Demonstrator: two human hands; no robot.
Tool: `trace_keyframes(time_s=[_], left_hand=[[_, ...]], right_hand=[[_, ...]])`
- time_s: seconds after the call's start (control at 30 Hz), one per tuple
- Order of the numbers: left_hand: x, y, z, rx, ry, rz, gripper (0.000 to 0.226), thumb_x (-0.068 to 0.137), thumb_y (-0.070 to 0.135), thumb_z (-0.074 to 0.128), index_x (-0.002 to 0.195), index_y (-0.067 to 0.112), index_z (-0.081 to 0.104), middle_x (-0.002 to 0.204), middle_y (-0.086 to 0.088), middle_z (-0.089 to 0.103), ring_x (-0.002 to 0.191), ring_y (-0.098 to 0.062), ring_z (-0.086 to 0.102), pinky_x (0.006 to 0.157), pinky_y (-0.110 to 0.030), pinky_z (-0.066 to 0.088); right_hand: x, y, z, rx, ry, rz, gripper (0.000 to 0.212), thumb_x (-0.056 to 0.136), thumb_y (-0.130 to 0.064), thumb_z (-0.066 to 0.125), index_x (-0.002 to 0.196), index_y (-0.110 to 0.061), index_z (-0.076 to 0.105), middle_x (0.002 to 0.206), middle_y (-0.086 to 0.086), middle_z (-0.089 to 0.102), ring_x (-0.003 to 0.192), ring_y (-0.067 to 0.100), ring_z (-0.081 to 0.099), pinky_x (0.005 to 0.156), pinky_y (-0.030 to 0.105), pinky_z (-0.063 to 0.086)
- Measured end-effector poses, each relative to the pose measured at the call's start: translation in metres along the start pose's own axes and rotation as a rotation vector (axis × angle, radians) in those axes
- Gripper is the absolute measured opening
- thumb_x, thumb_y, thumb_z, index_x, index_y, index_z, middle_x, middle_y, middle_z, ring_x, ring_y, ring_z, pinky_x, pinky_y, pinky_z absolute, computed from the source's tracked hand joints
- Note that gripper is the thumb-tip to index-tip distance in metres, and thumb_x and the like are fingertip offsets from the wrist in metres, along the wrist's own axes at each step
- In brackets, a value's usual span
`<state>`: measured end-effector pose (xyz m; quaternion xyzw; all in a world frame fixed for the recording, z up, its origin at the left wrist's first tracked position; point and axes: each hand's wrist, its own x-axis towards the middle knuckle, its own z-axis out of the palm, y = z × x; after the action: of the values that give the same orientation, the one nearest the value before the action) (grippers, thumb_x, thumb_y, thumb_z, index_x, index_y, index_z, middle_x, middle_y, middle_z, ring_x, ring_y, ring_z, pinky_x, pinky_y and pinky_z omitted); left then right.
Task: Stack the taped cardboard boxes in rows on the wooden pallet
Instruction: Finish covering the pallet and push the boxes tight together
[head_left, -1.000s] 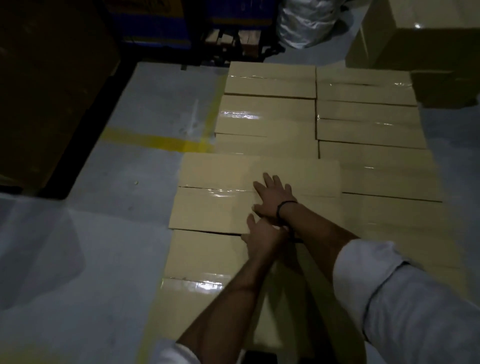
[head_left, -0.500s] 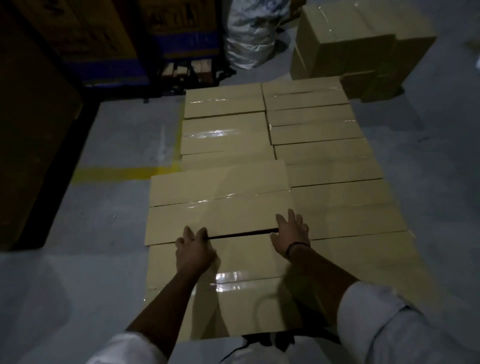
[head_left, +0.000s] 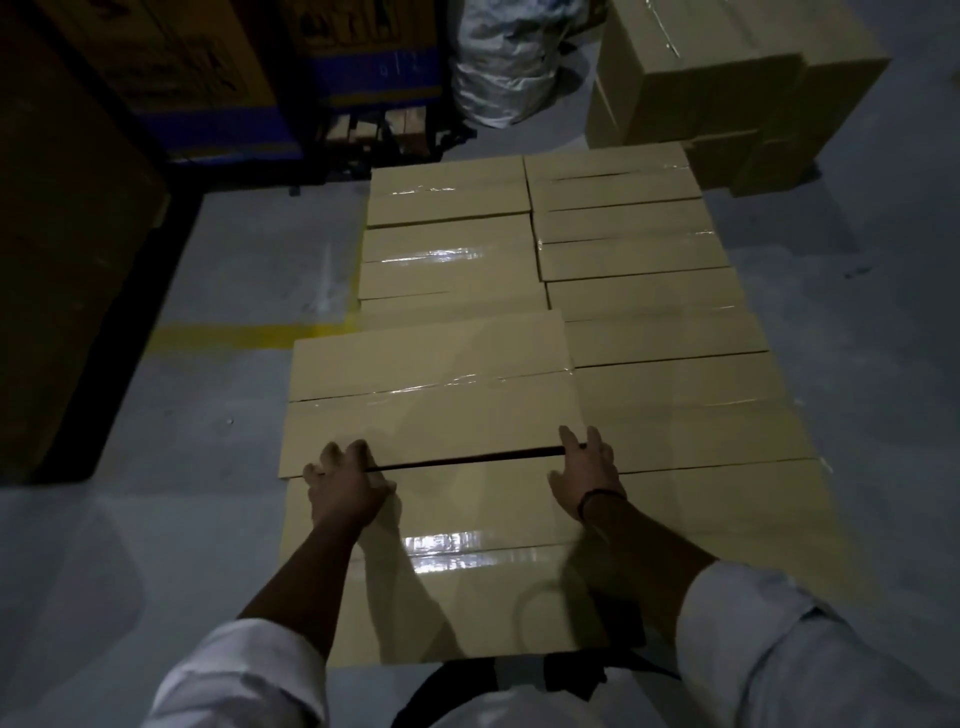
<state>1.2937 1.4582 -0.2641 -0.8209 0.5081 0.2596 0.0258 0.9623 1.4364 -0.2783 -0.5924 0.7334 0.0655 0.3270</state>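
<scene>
Two rows of taped boxes (head_left: 641, 304) laid; pallet hidden beneath. Offset box (head_left: 431, 400) overhangs left, gap at its near edge. Left grip (head_left: 345, 488) hooks fingers round that edge. Right grip (head_left: 587, 480) flat, holding nothing, at its near-right corner. Remaining, I'd judge: square it, add spare stack (head_left: 727, 78) beyond.

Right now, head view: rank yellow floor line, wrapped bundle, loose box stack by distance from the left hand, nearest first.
1. yellow floor line, on the floor ahead-left of the left hand.
2. wrapped bundle, far ahead, centre.
3. loose box stack, far back, right.
</scene>
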Motion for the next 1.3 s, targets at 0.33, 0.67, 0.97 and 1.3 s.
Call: trace_keyframes(time_s=[0.33,0.67,0.97,1.3], left_hand=[[0.029,-0.045,-0.016,-0.011,-0.012,-0.065,0.100,0.070,0.063,0.084,0.151,0.036,0.031,0.165,-0.012,0.005,0.138,-0.060,0.020,0.111,-0.064,0.033],[0.038,-0.064,-0.027,-0.228,-0.036,-0.065,0.112,0.066,0.055,0.091,0.153,0.031,0.026,0.149,-0.025,0.029,0.131,-0.057,0.037,0.105,-0.059,0.042],[0.037,-0.064,-0.024,-0.176,-0.009,0.073,0.099,0.069,0.050,0.090,0.148,0.031,0.036,0.136,-0.020,0.045,0.115,-0.047,0.056,0.092,-0.055,0.055],[0.032,-0.072,-0.018,-0.238,0.052,0.026,0.097,0.068,0.052,0.091,0.148,0.027,0.041,0.138,-0.023,0.046,0.125,-0.048,0.046,0.100,-0.053,0.047]], right_hand=[[-0.001,-0.022,0.003,-0.034,-0.034,0.117,0.077,0.093,-0.042,0.063,0.156,-0.026,0.021,0.166,0.014,-0.002,0.149,0.045,0.012,0.118,0.057,0.028],[0.002,-0.024,0.003,0.105,0.016,0.168,0.086,0.088,-0.046,0.069,0.158,-0.029,0.022,0.163,0.014,0.014,0.143,0.044,0.023,0.113,0.056,0.037],[0.000,-0.004,0.007,0.265,0.098,0.231,0.068,0.082,-0.048,0.072,0.136,-0.015,0.046,0.146,0.019,0.034,0.131,0.041,0.039,0.105,0.054,0.046],[-0.009,-0.006,0.005,0.244,0.092,0.189,0.080,0.091,-0.035,0.070,0.158,-0.022,0.030,0.163,0.014,0.019,0.144,0.036,0.036,0.116,0.044,0.035]])
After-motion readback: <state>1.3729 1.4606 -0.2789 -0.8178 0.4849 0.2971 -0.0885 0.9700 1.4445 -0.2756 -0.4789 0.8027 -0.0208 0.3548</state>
